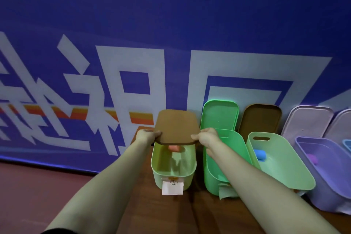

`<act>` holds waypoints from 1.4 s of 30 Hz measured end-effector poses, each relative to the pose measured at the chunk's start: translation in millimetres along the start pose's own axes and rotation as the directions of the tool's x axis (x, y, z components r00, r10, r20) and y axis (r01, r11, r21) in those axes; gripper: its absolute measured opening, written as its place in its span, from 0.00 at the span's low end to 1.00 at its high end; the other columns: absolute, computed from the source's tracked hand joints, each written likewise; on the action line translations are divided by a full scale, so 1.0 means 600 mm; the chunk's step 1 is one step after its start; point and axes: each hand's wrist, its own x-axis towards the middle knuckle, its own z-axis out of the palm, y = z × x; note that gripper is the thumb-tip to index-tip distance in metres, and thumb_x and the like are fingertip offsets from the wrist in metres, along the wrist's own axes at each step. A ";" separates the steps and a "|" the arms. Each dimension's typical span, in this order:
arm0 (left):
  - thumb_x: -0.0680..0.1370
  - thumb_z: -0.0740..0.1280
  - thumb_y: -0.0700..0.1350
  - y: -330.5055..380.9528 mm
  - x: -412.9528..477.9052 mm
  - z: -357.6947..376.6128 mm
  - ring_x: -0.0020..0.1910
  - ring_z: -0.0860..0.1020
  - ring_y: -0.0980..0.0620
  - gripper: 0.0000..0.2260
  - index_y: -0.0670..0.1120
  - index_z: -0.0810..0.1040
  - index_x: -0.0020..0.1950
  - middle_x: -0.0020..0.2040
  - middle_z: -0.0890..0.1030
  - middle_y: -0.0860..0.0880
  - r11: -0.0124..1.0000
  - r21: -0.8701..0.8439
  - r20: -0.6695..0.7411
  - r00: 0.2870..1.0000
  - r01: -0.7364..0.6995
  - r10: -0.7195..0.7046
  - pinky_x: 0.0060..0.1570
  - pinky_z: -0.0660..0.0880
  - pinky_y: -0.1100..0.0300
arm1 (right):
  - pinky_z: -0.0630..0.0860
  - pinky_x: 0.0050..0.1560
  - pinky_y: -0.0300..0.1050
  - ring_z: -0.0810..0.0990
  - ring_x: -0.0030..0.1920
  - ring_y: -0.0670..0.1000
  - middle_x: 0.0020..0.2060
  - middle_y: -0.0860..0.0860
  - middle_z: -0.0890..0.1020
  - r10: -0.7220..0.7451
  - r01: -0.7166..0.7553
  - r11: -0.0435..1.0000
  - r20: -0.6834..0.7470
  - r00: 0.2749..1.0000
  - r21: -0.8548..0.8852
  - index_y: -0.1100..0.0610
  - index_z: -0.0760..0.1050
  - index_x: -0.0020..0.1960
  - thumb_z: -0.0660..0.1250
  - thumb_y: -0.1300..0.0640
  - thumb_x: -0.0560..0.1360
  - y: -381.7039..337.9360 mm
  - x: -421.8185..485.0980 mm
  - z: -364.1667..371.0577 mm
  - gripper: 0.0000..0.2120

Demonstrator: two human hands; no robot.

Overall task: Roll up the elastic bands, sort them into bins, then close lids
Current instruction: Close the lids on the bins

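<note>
A brown lid [175,126] hangs tilted over the far end of the leftmost pale green bin [171,174]. My left hand [146,136] grips the lid's left edge and my right hand [206,136] grips its right edge. Under the lid, inside that bin, lies a rolled orange band [174,148]. A rolled blue band [259,154] lies in the third bin [281,169], pale green. A rolled purple band [312,158] lies in the purple bin [326,182]. My right forearm crosses the brighter green bin [233,150], hiding its inside.
A green lid [219,114], a second brown lid [261,118] and lilac lids [307,121] lean on the blue banner wall [171,15] behind the bins. A paper label [172,187] hangs on the leftmost bin's front. The bins stand on a brown wooden table [142,211].
</note>
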 end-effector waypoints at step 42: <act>0.77 0.66 0.35 -0.157 0.003 -0.006 0.63 0.75 0.39 0.21 0.41 0.69 0.71 0.66 0.75 0.41 0.994 0.046 0.088 0.990 0.102 -0.106 0.62 0.73 0.46 | 0.66 0.70 0.51 0.69 0.70 0.56 0.70 0.57 0.69 0.044 -0.022 0.978 0.100 0.994 -0.208 0.61 0.63 0.72 0.68 0.64 0.74 0.163 0.002 0.031 0.28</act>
